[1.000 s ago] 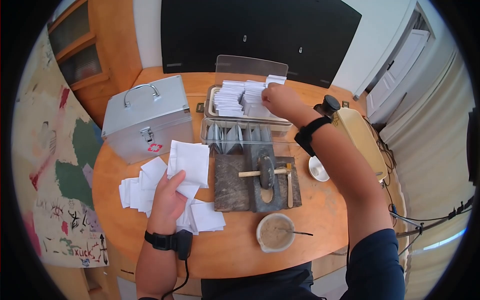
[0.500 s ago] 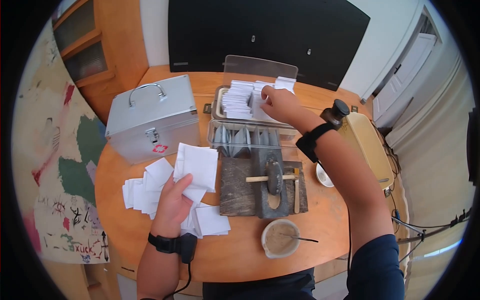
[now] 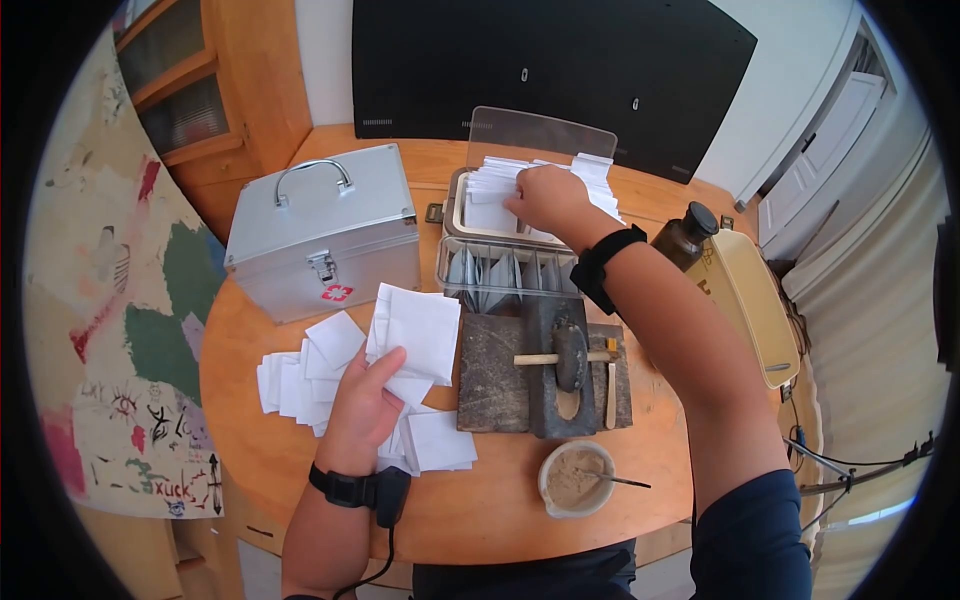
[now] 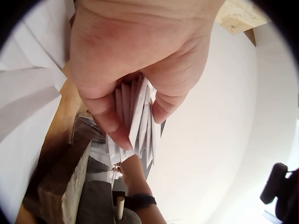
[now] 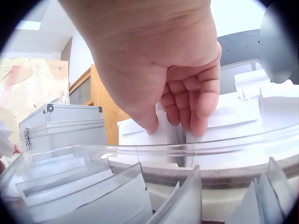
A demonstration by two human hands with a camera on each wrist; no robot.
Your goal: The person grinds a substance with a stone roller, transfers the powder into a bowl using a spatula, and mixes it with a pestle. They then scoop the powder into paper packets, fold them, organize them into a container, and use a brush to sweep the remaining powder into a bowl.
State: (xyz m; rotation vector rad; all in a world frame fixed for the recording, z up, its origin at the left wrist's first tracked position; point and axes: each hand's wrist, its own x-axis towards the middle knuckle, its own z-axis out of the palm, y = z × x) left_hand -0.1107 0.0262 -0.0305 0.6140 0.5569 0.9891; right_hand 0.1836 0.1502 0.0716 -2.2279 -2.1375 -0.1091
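The left hand [image 3: 368, 400] grips a stack of white paper packets [image 3: 420, 330] above the table, thumb on top; the left wrist view shows several folded packets [image 4: 140, 116] between thumb and fingers. Loose packets [image 3: 438, 440] lie beneath and beside that hand. The right hand [image 3: 556, 203] reaches into a box of upright white packets [image 3: 490, 210] at the back. In the right wrist view its fingers [image 5: 198, 123] are bent down over the packets, the thumb against a packet [image 5: 140, 133] at the left; whether it pinches one cannot be told.
A silver case [image 3: 330, 230] stands left of the boxes. In front of them are a clear box with grey dividers [image 3: 500, 270], a dark stone board [image 3: 490, 375] with a grinding wheel [image 3: 571, 355], and a bowl of paste [image 3: 575, 478]. A dark jar [image 3: 685, 235] and yellow tray [image 3: 750, 300] stand right.
The right hand has moved from the right part of the packet box toward its left rows. The left hand keeps its stack. The head view has shifted, so the table appears farther right.
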